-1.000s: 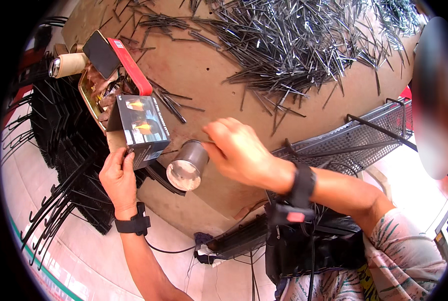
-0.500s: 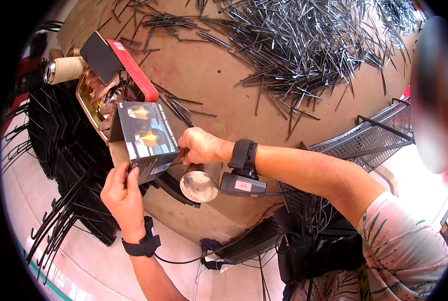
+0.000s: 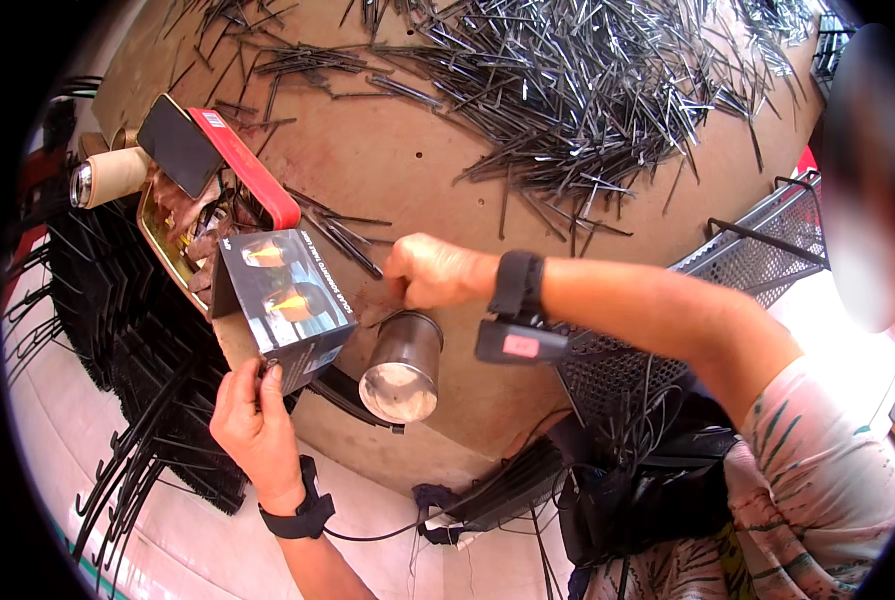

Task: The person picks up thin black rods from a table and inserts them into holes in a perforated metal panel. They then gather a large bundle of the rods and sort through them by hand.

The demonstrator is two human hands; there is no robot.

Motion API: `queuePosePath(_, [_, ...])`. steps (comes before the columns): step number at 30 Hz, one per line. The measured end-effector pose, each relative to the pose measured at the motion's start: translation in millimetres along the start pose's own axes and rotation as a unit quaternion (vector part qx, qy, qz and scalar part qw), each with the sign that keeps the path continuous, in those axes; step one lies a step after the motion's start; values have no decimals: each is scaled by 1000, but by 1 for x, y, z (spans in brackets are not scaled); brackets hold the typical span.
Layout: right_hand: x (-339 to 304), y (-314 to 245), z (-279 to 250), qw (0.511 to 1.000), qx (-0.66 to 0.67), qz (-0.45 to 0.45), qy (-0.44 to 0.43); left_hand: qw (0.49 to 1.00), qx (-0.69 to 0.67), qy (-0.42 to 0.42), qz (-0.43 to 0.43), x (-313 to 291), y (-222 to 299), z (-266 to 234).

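My left hand (image 3: 252, 420) is pinched closed at the table's near left edge, by the lower corner of a dark printed cardboard box (image 3: 285, 300). Something tiny and dark seems to sit between its thumb and finger, too small to name. My right hand (image 3: 442, 272) is closed over the table, right of the box and just beyond a metal cup (image 3: 404, 365). What its curled fingers hold, if anything, is hidden. The cup lies tilted toward me, with a whitish round face showing. Thin dark strips (image 3: 337, 240) end close to my right fingers.
A large pile of thin dark strips (image 3: 577, 100) covers the far table. Left of the box stand an open tin (image 3: 157, 240), a red bar (image 3: 247, 170), a phone (image 3: 180, 147) and a flask (image 3: 112, 178). Black wire racks (image 3: 147, 370) hang leftward; a mesh basket (image 3: 777, 240) stands right.
My right hand has moved right, away from the box, still closed, uncovering more of the metal cup. My left hand stays pinched by the box corner. The view has shifted slightly.
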State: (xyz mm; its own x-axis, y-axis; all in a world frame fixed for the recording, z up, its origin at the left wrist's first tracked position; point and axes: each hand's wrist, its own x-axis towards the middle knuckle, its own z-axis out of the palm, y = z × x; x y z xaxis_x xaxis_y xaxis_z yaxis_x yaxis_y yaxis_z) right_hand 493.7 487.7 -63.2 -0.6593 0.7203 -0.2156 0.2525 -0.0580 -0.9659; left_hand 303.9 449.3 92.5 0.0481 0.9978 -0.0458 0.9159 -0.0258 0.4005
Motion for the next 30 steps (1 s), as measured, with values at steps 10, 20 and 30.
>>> queuePosePath(10, [25, -5, -26, 788, -554, -264, 43, 997, 66, -13, 45, -6, 5, 17])
queuePosePath(20, [70, 22, -6, 744, -601, -289, -33, 1000, 14, -2, 20, -14, -6, 34])
queuePosePath(30, [52, 3, -71, 686, -724, -41, -51, 983, 109, -118, 90, -21, -7, 51])
